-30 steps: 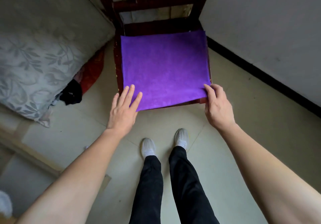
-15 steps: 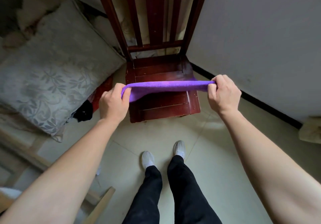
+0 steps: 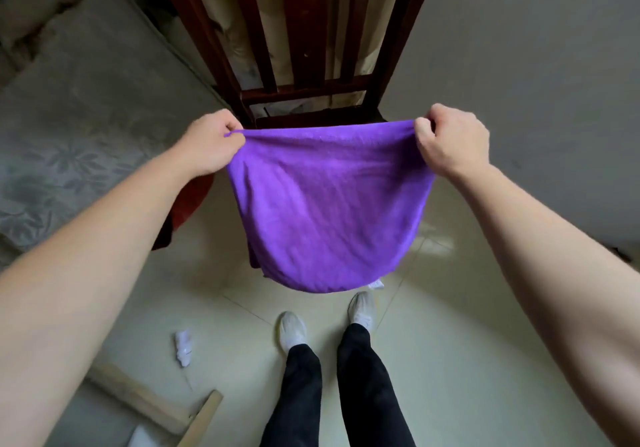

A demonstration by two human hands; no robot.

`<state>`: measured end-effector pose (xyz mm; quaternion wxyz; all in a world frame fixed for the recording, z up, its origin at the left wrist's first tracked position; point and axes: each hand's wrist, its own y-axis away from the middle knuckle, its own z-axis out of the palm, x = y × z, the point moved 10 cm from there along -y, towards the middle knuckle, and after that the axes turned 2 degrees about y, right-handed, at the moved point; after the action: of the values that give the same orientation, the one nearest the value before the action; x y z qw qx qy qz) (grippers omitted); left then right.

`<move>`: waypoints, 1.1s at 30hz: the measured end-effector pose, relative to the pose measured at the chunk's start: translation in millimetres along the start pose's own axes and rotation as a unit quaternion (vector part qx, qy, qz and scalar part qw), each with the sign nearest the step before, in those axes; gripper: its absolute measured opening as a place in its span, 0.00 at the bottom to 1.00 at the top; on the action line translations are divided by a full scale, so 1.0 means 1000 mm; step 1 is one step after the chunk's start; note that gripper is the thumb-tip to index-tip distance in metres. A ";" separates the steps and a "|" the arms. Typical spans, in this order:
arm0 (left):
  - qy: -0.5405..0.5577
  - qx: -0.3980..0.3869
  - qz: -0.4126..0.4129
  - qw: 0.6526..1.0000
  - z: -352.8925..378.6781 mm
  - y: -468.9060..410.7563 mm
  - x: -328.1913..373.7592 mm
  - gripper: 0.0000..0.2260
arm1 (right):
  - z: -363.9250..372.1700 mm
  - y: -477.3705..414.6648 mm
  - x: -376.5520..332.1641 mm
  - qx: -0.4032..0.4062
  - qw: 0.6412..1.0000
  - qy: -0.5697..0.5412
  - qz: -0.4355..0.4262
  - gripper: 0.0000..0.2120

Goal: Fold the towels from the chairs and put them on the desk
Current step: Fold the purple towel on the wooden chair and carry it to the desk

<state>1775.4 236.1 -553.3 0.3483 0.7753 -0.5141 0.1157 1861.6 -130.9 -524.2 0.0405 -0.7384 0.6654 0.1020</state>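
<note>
A purple towel (image 3: 329, 211) hangs in the air in front of a dark red wooden chair (image 3: 301, 48). My left hand (image 3: 207, 145) pinches its upper left corner and my right hand (image 3: 450, 141) pinches its upper right corner. The top edge is stretched between the two hands, and the rest of the cloth sags down toward my feet. The towel hides the chair's seat. No desk is in view.
A grey patterned cushion (image 3: 69, 141) lies at the left. A red object (image 3: 187, 200) sits on the floor beside the chair. A white wall (image 3: 536, 82) stands at the right. A crumpled white scrap (image 3: 183, 346) and wooden bars (image 3: 156, 408) lie on the tiled floor.
Both hands took the towel's near corners on the chair seat and lifted it up. The towel now hangs open between the hands instead of lying flat.
</note>
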 end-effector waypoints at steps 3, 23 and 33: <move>-0.107 0.035 0.025 0.993 0.017 -0.039 -0.014 0.06 | 0.045 -0.028 -0.004 -0.027 0.999 0.009 -0.033 0.16; -0.282 0.053 0.059 0.956 0.151 0.069 -0.066 0.05 | 0.154 0.091 0.035 -0.119 0.966 0.164 -0.160 0.12; -0.324 -0.091 0.057 0.940 0.224 0.118 -0.111 0.08 | 0.212 0.160 0.057 -0.260 0.931 0.182 -0.182 0.10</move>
<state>1582.6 141.2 -727.1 0.2243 0.7050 -0.6512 -0.1694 1688.4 -162.8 -730.1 -0.2567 -0.8376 0.4655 0.1261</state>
